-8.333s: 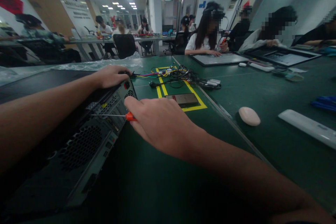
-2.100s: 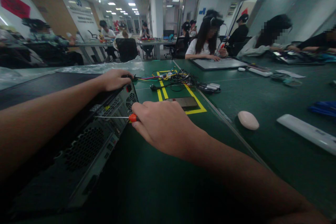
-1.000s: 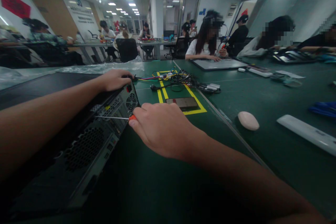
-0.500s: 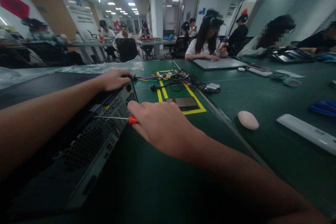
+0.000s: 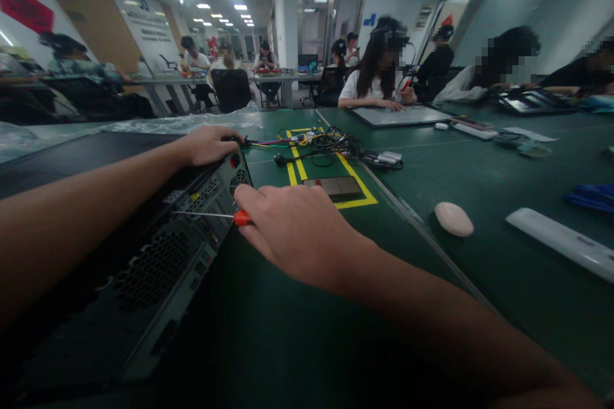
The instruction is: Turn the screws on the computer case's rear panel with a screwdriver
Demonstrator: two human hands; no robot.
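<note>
A black desktop computer case [image 5: 158, 326] lies on the left, its rear panel with vents, ports and slots turned towards the right. Across its top reaches my left arm, and my left hand [image 5: 211, 144] grips the far corner, fingers bent over the edge. My right hand [image 5: 297, 230] is closed round the orange handle of a screwdriver [image 5: 242, 218]. The thin metal shaft points left, its tip at the rear panel near the slot covers. Whether the tip sits in a screw I cannot tell. Most of the handle is hidden inside my fingers.
On the green table [image 5: 412, 281], a tangle of cables [image 5: 336, 144] and a dark flat box [image 5: 336, 188] lie by yellow tape. To the right are a pale mouse [image 5: 453, 219] and a white bar [image 5: 561, 239]. Clear plastic wrap [image 5: 192, 120] lies behind the case. Several people sit beyond.
Both hands, the screwdriver and the case stay almost exactly where they were. Only a tiny shift of my right hand's fingers shows.
</note>
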